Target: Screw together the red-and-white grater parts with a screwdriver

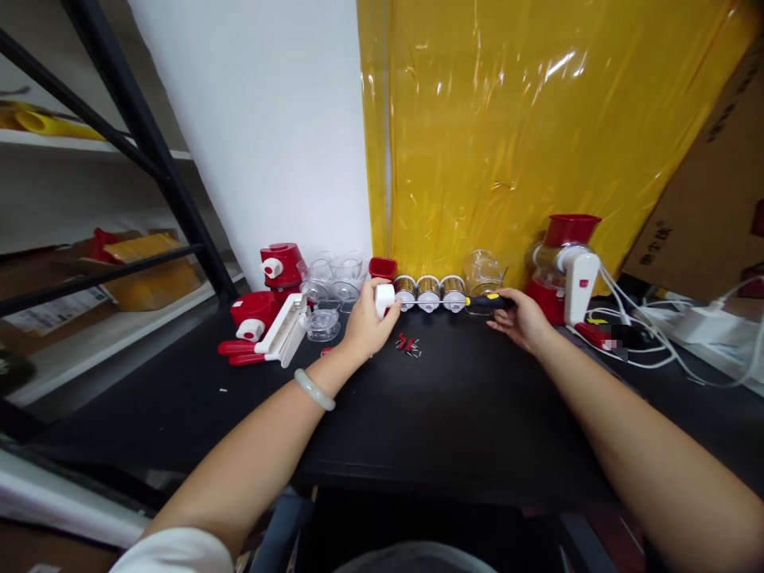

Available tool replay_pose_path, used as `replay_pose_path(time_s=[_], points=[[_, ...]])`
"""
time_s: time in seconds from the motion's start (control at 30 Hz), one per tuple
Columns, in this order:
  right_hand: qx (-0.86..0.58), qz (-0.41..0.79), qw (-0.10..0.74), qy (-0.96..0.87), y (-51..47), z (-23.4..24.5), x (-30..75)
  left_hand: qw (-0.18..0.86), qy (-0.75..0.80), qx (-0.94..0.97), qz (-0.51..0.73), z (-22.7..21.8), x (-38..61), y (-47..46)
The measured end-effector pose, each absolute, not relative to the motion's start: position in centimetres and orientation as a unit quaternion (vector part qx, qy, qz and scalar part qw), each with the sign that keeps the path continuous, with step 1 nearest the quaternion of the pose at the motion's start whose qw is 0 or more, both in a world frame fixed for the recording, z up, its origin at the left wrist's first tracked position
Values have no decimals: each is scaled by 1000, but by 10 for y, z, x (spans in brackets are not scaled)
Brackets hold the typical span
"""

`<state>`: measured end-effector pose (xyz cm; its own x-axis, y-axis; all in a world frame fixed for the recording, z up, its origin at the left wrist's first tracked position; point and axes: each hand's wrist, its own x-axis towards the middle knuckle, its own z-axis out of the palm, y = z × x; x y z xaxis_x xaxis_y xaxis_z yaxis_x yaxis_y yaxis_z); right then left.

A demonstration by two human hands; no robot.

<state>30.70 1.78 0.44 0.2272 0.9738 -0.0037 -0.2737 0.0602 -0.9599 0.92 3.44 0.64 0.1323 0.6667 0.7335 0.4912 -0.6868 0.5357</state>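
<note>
My left hand (365, 325) is closed round a small white plastic part (383, 300) just above the black table (454, 414). A pale bangle sits on that wrist. My right hand (520, 317) grips a black and yellow screwdriver (486, 302) that points left along the table's back. Between the hands lie a few small red-tipped screws (408, 344). Behind them stand three metal drum blades (428, 292) in a row, a red cap (383, 267) and a clear jug (482, 273).
A red and white grater machine (566, 267) stands at the right with white cables (674, 326) beyond it. Red and white parts (263, 322) and clear plastic pieces (331, 278) lie at the left. Yellow film (537, 127) covers the wall; black shelving (143, 143) is left.
</note>
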Motion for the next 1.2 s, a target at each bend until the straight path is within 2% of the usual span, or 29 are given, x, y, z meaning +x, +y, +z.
replay_pose_path(time_s=[0.23,0.63,0.9,1.2], points=[[-470,500,644,-340,17,7,306,81,392,745,533,8,10,34],[-450,406,687,-400,27,-3,308,82,391,745,533,8,10,33],[-471,422,688,-356,28,-3,307,83,386,748,534,7,10,33],[-464,392,690,-394,28,-5,309,86,385,748,533,6,10,34]])
